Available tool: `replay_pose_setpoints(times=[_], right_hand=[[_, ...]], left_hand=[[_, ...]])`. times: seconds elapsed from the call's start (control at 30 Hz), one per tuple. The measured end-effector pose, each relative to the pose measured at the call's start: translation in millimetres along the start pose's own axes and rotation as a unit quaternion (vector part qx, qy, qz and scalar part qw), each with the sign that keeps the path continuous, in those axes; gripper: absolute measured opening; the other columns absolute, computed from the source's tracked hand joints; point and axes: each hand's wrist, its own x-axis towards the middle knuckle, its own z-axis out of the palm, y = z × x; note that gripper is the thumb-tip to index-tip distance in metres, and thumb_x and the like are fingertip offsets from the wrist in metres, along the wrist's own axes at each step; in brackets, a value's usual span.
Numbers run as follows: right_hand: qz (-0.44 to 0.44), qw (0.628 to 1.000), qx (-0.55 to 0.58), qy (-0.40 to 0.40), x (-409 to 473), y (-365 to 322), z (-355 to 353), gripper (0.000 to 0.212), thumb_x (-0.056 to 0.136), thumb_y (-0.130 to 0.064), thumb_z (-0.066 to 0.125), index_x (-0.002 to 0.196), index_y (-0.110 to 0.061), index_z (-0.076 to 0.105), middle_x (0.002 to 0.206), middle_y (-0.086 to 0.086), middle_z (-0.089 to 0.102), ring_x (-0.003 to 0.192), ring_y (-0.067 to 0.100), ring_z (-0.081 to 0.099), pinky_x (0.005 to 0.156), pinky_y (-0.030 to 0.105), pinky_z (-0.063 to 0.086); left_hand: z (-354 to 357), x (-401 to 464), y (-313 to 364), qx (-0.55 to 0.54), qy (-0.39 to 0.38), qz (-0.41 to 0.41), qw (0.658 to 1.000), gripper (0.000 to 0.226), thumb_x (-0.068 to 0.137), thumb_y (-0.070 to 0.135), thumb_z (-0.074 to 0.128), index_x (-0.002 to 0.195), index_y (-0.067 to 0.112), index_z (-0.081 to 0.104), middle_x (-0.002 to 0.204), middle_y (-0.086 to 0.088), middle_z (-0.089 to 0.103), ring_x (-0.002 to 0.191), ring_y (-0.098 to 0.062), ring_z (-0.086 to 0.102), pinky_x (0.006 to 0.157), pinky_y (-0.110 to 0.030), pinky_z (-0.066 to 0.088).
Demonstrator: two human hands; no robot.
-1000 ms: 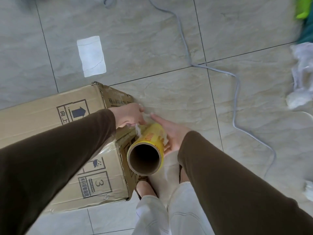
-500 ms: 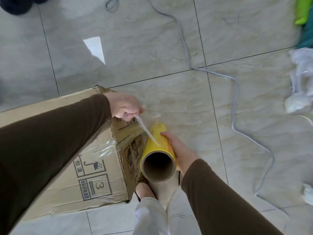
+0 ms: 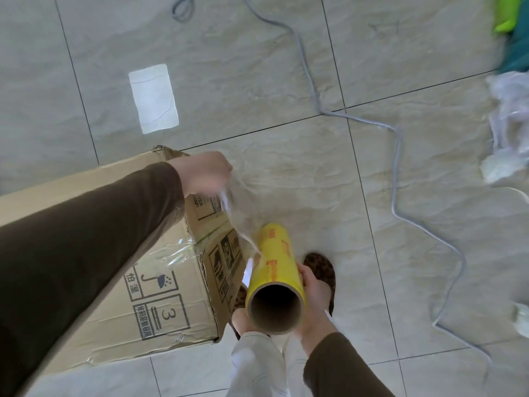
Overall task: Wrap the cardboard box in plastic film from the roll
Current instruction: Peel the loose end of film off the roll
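Note:
A long cardboard box with printed handling marks lies on the tiled floor at the left, some clear film clinging to its top edge. My right hand grips a yellow roll of plastic film, its open brown core facing me. My left hand is shut on the loose end of the film, held above the box's right end. The film stretches in a twisted band from that hand down to the roll.
A grey cable snakes across the floor at the right. Crumpled clear plastic lies at the right edge, with green and teal items above it. A bright light patch shows on the tiles. My slippered feet stand below the roll.
My left hand pulled the film end up and away from the roll. My right hand drew the roll back toward me and to the right, stretching the film between them.

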Motion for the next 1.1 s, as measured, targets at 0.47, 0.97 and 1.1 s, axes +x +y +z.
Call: replay_pose_setpoints(times=[0.47, 0.97, 1.1], right_hand=[[-0.066, 0.923, -0.376, 0.044, -2.5, -106.0, 101.5, 0.07, 0.105, -0.056, 0.041, 0.161, -0.016, 0.03, 0.163, 0.014, 0.037, 0.146, 0.032, 0.04, 0.094, 0.039, 0.044], [0.0, 0.834, -0.545, 0.09, 18.8, -40.4, 85.5, 0.129, 0.078, -0.094, 0.041, 0.167, -0.012, -0.001, 0.169, 0.013, 0.028, 0.146, 0.039, 0.041, 0.117, 0.049, 0.035], [0.013, 0.939, -0.342, 0.033, 29.0, -38.1, 46.2, 0.111, 0.077, -0.084, 0.061, 0.157, -0.01, 0.04, 0.137, 0.016, 0.068, 0.121, 0.037, 0.068, 0.104, 0.051, 0.054]], left_hand=[[13.4, -16.4, -5.8, -0.145, -0.021, -0.007, 0.989, 0.07, 0.086, -0.016, 0.032, 0.147, 0.016, 0.043, 0.11, -0.01, 0.063, 0.046, -0.012, 0.036, 0.042, -0.025, 0.029], [9.0, -28.1, -1.4, -0.158, 0.028, -0.011, 0.987, 0.081, 0.081, -0.022, 0.028, 0.148, 0.02, 0.041, 0.139, -0.013, 0.051, 0.059, -0.019, 0.046, 0.048, -0.027, 0.039], [1.0, -25.1, -7.9, -0.185, 0.036, -0.014, 0.982, 0.075, 0.085, -0.023, 0.036, 0.144, 0.021, 0.046, 0.137, -0.01, 0.053, 0.069, -0.017, 0.051, 0.057, -0.03, 0.049]])
